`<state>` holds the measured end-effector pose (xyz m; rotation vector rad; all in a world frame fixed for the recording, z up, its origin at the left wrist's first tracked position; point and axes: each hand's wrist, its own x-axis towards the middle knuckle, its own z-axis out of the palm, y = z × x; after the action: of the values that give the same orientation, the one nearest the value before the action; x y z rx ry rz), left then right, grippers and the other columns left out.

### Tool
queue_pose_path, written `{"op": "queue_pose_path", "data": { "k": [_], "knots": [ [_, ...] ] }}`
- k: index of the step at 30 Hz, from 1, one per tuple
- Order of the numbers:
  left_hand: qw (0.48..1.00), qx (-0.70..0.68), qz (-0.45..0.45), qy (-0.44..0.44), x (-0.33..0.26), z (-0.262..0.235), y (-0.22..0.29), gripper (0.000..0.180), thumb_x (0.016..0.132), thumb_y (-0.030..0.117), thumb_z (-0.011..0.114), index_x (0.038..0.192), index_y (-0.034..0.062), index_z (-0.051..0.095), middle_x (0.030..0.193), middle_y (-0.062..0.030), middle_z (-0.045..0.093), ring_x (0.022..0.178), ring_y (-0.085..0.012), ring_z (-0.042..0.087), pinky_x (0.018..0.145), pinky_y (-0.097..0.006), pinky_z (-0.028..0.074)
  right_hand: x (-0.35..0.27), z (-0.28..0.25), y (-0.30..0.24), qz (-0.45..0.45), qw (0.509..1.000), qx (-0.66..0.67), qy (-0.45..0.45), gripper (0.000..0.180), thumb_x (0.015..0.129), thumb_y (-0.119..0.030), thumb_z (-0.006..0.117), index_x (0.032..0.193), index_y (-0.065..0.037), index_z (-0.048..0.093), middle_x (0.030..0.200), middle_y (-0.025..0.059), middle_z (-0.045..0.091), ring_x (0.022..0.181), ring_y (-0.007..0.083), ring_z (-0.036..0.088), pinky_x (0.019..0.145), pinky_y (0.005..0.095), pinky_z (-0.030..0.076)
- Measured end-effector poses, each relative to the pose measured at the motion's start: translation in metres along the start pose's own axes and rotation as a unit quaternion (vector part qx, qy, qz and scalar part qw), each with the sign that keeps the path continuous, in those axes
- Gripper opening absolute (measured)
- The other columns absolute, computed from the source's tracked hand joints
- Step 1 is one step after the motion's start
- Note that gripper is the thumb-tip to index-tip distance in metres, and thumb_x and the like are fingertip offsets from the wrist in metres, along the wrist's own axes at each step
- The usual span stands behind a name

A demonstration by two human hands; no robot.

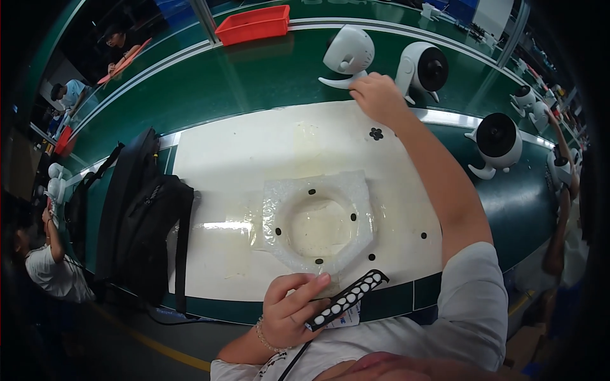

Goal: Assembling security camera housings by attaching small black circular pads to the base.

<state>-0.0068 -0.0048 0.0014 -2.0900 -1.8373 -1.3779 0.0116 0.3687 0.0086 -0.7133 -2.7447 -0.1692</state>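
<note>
My left hand (295, 311), near the table's front edge, is closed on a black strip with a row of white ovals (346, 300). My right hand (379, 96) reaches far forward, its fingers at the curved foot of a white round-headed camera-like device (351, 51); its fingertips are partly hidden. A second such device with a black round front (432, 67) stands just right of that hand. Between my arms, a white foam ring block (272, 197), wrapped in shiny film, lies on the white sheet (222, 152). Several small black oval pads (312, 192) sit around its opening.
A black bag (143, 216) lies at the left. Another white device (497, 145) stands at the right. Behind is a red tray (253, 25). Loose black pads (372, 257) and a black flower-shaped piece (376, 134) lie on the sheet. Other people work at both sides.
</note>
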Motion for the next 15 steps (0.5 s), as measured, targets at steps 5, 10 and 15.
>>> {"op": "queue_pose_path", "data": {
  "k": [5,10,15],
  "knots": [
    [1.000,-0.010,-0.006,-0.006,0.002,0.000,0.001,0.034,0.052,0.012,0.077,0.080,0.0057,0.058,0.113,-0.0106,0.054,0.089,-0.0277,0.051,0.073,-0.033,0.045,0.027,0.043,-0.007,0.105,0.993,0.049,0.027,0.039,0.085,-0.031,0.050,0.118,-0.009,0.048,0.113,0.0080,0.052,0.107,0.0221,0.048,0.089,0.0350,0.040],
    [1.000,-0.024,-0.003,0.006,0.004,0.001,0.001,0.037,0.053,0.010,0.077,0.082,0.0051,0.054,0.112,-0.0137,0.055,0.086,-0.0286,0.053,0.072,-0.034,0.045,0.019,0.033,0.016,0.052,0.958,0.069,0.272,0.022,0.082,-0.030,0.055,0.085,-0.009,0.061,0.084,0.0075,0.060,0.080,0.0265,0.057,0.069,0.0351,0.047],
    [0.998,-0.050,-0.009,0.023,0.000,0.000,0.002,0.034,0.055,0.007,0.076,0.080,0.0038,0.054,0.108,-0.0137,0.058,0.080,-0.0266,0.056,0.069,-0.033,0.046,-0.047,-0.091,-0.048,0.175,0.757,0.618,0.119,0.027,0.084,-0.032,0.055,0.085,-0.005,0.057,0.066,0.0037,0.056,0.058,0.0099,0.055,0.053,0.0237,0.042]
  ]
}}
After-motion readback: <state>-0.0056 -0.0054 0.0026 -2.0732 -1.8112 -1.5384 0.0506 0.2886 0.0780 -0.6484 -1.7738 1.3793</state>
